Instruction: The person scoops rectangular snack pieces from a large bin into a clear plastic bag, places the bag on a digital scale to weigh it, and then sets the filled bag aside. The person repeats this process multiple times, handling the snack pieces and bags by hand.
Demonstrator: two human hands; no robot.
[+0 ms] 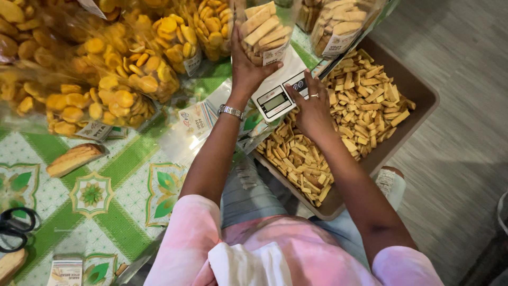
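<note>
A clear bag of biscuit sticks (266, 33) stands on a white scale (280, 87) at the desk (132, 180) edge. The left hand (247, 63) grasps the bag's side. The right hand (313, 108), loosely open, rests beside the scale above a brown tray (418, 92) of loose sticks.

Bags of round biscuits (121, 79) crowd the scale (278, 95); bare tablecloth (121, 206) lies open nearer the scissors (16, 228).

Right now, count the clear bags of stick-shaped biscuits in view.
3. One bag stands on the white scale, steadied by the left hand. Two more lie at the top edge, beyond the brown tray. Others may be hidden out of frame.
</note>
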